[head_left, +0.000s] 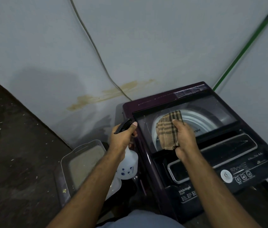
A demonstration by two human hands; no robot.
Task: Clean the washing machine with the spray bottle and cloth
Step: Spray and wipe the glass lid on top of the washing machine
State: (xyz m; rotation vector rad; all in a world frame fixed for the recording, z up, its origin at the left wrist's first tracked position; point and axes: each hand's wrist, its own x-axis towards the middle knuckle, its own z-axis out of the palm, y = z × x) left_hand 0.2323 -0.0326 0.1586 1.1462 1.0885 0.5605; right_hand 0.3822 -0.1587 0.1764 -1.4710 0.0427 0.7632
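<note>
I hold the checked cloth (168, 131) in my right hand (185, 141), pressed on the glass lid (212, 112) of the washing machine (171, 97), my left hand (121, 139) grips the spray bottle (127, 163) beside it, so I judge wiping is the step and next needs steady strokes.

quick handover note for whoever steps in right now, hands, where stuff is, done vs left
Left hand: shut on the spray bottle, held off the washing machine's left side, nozzle towards the lid.
Right hand: shut on the checked cloth, pressed on the glass lid.
Washing machine: lid closed, drum visible through it.
Done: cannot tell how much is wiped.
Left: likely the rest of the lid, then the control panel.
</note>
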